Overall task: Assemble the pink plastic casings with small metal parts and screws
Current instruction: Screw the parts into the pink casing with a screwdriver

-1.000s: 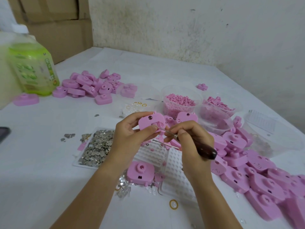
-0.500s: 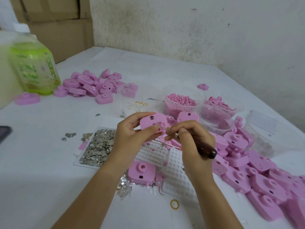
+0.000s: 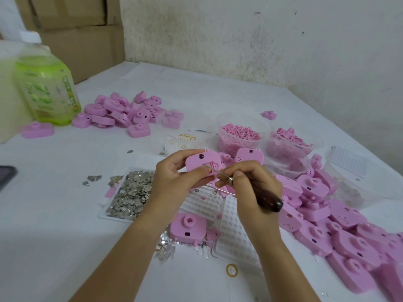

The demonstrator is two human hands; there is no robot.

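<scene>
In the left hand's [image 3: 172, 182] fingers [image 3: 184, 154], the pink casing [image 3: 204, 160] meets the awl [image 3: 268, 200].

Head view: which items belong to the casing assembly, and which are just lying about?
Job: left hand, pink casing, right hand, wooden-handled tool, loose metal parts, casing pile.
Lying about: green bottle, cardboard boxes, dark device.

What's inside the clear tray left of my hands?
A heap of small metal parts fills the tray; they cover its floor, and the left hand hides its right edge.
</scene>
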